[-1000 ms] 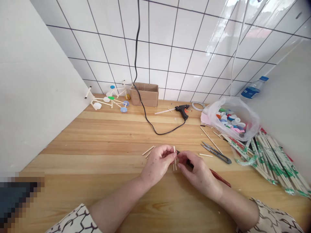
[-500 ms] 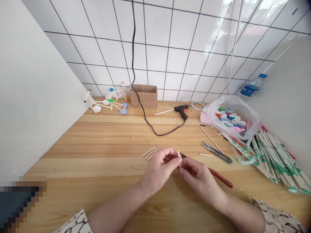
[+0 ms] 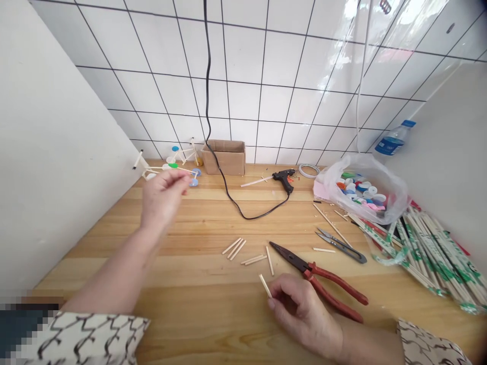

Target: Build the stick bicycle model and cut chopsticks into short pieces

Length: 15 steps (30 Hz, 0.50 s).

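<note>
Between the thumb and fingers of my right hand [image 3: 306, 314] is a short wooden stick [image 3: 265, 286], its free end pointing up and left. My left hand [image 3: 163, 195] reaches to the back left with fingers closed together; whether anything is in them is hidden. It overlaps the models of sticks and bottle caps [image 3: 173, 166] there, and I cannot tell if it touches them. Several short cut sticks [image 3: 238, 249] lie mid-table, with more pieces [image 3: 254, 260] closer to my right hand. Red-handled long-nose pliers [image 3: 310, 268] rest just beyond that hand.
A black glue gun [image 3: 283, 180] with a cable lies at the back, beside a cardboard box [image 3: 224, 158] and a tape roll [image 3: 309, 171]. To the right are thread snips [image 3: 342, 245], a bag of bottle caps [image 3: 363, 190], wrapped chopsticks [image 3: 437, 253] and a bottle [image 3: 394, 139].
My hands have parted. The left has moved away to the back left; the right has come down toward me with a short stick. The pliers and more sticks are now uncovered.
</note>
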Each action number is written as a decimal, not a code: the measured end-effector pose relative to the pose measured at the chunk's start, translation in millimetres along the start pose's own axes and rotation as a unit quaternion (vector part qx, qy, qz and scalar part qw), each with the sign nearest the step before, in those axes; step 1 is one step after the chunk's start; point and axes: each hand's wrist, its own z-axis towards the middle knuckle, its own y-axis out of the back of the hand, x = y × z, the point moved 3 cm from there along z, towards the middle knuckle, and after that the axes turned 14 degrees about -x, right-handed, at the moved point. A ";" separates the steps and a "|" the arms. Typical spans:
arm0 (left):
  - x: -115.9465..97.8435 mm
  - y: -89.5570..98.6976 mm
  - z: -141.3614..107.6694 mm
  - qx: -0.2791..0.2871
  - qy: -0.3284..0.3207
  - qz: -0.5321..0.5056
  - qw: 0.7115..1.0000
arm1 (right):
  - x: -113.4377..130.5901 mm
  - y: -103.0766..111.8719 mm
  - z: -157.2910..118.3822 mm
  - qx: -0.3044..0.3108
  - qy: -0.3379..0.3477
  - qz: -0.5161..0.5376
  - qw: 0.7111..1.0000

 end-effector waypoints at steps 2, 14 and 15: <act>1.6 2.6 29.9 -0.039 -0.013 0.039 0.998 | 1.0 0.4 0.7 -0.001 0.012 -0.002 1.000; -11.6 -38.7 102.4 0.073 -0.101 0.357 0.926 | 3.2 -1.0 8.3 0.025 0.019 -0.030 0.999; -9.8 -44.1 105.9 0.098 -0.110 0.381 0.913 | 2.7 -1.1 8.3 0.025 0.020 -0.031 0.999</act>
